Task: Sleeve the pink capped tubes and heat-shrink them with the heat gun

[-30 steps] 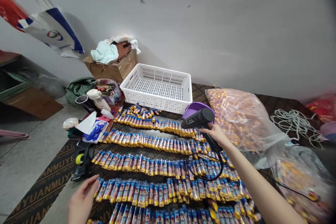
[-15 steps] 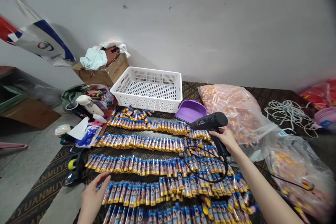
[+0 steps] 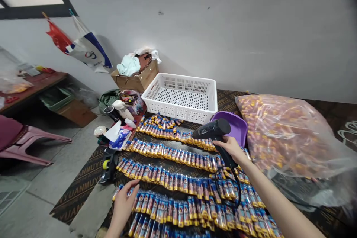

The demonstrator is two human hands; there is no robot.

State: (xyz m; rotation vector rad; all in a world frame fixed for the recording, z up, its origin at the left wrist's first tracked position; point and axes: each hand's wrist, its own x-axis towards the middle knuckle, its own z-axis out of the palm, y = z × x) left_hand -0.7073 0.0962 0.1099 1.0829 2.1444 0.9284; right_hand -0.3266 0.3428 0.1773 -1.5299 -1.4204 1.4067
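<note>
My right hand (image 3: 230, 150) is wrapped round the handle of a black hair dryer (image 3: 212, 129), its barrel pointing left above the back rows. The dryer's black cord loops down over the tubes beneath it. Small wrapped tubes with blue and yellow ends (image 3: 167, 154) lie side by side in several long rows across the dark patterned surface. At the left end of a front row is my left hand (image 3: 124, 200), open, thumb and fingers apart, with nothing seen in it. Whether its fingertips touch the tubes I cannot tell.
A white plastic basket (image 3: 178, 111) stands behind the rows, beside a purple dustpan (image 3: 240, 128). A large clear bag of yellow-ended pieces (image 3: 284, 130) fills the right. On the left are a tissue pack (image 3: 119, 139), a tape dispenser (image 3: 107, 167) and a pink stool (image 3: 33, 143).
The view has turned left, bringing the stool and side table into sight. The hair dryer stays in my right hand and has shifted left over the rows. My left hand remains near the row ends.
</note>
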